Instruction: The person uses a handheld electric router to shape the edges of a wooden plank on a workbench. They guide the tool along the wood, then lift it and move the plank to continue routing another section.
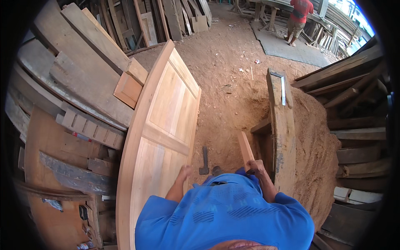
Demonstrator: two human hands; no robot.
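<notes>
On my left stands a large panelled wooden door (164,108), leaning with its face toward me. My left hand (185,171) is beside the door's right edge; its fingers are blurred, and whether it touches the door is unclear. In my right hand (256,166) is a short wooden board (245,146), gripped at its near end and pointing away from me. A hammer (204,161) lies on the dirt ground between the door and the bench.
A thick worn wooden bench (280,129) runs along my right, with a try square (283,88) on its far end. Sawdust (314,141) is heaped beyond it. Timber stacks (83,83) line the left, more beams (358,133) the right. A person in red (301,10) stands far off.
</notes>
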